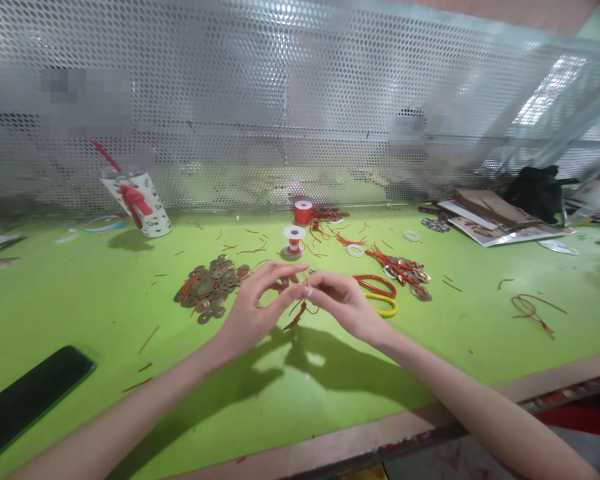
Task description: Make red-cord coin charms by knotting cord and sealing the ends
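Note:
My left hand (267, 297) and my right hand (343, 300) meet above the middle of the green table. Both are closed in a pinch on a thin red cord (303, 308), and a dark coin-like piece (293, 325) hangs from it below the fingertips. Left of my left hand lies a heap of bronze-coloured holed coins (207, 287) with bits of red cord among them. Close behind my right hand rest scissors with one red and one yellow handle (380, 287), their blades mostly hidden by the hand.
Behind my hands stand two spools of red cord (303, 213), (294, 241). Corded coins (405, 270) and a white ring (355, 251) lie to the right. A patterned cup with straw (143, 203), a black phone (35, 403) and stacked papers (500, 220) sit farther out. A perforated metal screen (280, 100) closes the back.

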{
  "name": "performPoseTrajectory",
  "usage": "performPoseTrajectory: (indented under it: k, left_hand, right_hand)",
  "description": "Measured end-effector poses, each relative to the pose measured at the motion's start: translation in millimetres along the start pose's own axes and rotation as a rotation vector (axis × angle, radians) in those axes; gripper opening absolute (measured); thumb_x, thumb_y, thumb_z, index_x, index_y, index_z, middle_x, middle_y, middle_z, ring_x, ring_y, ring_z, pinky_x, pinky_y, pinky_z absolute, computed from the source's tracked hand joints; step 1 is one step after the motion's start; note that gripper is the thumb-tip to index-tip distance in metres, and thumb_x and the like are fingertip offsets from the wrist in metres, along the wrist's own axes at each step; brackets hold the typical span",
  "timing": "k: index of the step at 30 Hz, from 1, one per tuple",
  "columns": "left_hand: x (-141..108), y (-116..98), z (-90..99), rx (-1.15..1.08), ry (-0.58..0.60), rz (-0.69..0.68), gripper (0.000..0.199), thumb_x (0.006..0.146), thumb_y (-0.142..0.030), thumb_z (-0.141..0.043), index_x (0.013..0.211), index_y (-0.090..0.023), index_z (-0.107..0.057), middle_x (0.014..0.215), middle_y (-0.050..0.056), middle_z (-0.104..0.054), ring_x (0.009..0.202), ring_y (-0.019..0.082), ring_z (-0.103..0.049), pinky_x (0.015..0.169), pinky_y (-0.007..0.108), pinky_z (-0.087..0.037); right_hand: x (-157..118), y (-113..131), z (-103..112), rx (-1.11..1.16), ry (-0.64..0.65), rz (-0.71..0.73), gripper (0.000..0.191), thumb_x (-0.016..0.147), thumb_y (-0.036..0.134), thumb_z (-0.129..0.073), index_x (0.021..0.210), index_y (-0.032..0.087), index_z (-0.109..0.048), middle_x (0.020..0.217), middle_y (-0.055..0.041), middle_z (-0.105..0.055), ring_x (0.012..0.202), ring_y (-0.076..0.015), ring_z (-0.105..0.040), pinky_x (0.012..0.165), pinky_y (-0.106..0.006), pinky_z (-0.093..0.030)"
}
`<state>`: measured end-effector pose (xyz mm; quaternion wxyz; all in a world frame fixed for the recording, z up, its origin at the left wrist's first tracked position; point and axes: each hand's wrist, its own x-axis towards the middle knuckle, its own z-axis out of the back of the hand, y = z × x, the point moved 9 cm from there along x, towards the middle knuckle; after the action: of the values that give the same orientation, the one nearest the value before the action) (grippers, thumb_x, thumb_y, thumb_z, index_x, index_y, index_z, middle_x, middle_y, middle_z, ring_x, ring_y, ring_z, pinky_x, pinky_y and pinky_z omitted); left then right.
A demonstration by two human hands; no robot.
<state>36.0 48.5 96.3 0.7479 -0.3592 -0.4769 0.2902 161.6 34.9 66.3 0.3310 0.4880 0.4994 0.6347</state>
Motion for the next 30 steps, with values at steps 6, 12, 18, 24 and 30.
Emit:
performPoseTrajectory:
  k: [6,12,18,24,30]
  left_hand:
    - [-15,37,-33.4,-0.266,0.162,0.313,0.021,0.09,-0.038,-0.07,0.102,-0.02,-0.069,0.1,0.009,-0.074,0.093,0.023,-0.07,0.091,0.041,-0.055]
    - [-21,38,-37.3,-0.236,0.139,0.328,0.019,0.09,-0.038,-0.069,0.097,-0.02,-0.071,0.091,0.006,-0.072,0.084,0.021,-0.067,0.08,0.036,-0.055]
    - [-18,36,-31.3,-0.231,0.1,0.354,0.023,0.089,-0.043,-0.067,0.084,-0.02,-0.07,0.067,0.0,-0.06,0.061,0.015,-0.054,0.056,0.026,-0.045]
    - [-22,47,-29.6,-0.197,0.099,0.401,0.027,0.089,-0.046,-0.065,0.088,-0.019,-0.07,0.064,-0.002,-0.051,0.057,0.014,-0.047,0.05,0.025,-0.036]
    - [-21,50,-20.5,-0.104,0.045,0.345,0.026,0.09,-0.043,-0.066,0.083,-0.019,-0.072,0.062,-0.002,-0.051,0.055,0.013,-0.041,0.052,0.027,-0.029]
  right_hand:
    - [3,-13,15,0.249,-0.109,-0.055,0.025,0.093,0.046,-0.068,0.087,0.021,-0.067,0.075,0.0012,-0.056,0.07,-0.0136,-0.053,0.07,-0.028,-0.046]
    - [4,-25,15,0.347,-0.137,-0.112,0.032,0.088,0.051,-0.071,0.088,0.021,-0.064,0.07,0.0018,-0.057,0.068,-0.0137,-0.053,0.068,-0.028,-0.045]
    - [5,-35,23,0.379,-0.205,-0.162,0.034,0.087,0.052,-0.071,0.091,0.02,-0.063,0.06,0.0059,-0.046,0.057,-0.0112,-0.038,0.057,-0.025,-0.031]
    - [5,-43,30,0.421,-0.269,-0.198,0.033,0.082,0.049,-0.075,0.086,0.019,-0.063,0.057,0.0086,-0.034,0.052,-0.0098,-0.027,0.053,-0.025,-0.021]
    - [7,-49,37,0.411,-0.316,-0.198,0.037,0.078,0.05,-0.079,0.086,0.017,-0.066,0.056,0.0087,-0.036,0.052,-0.0091,-0.027,0.053,-0.025,-0.021]
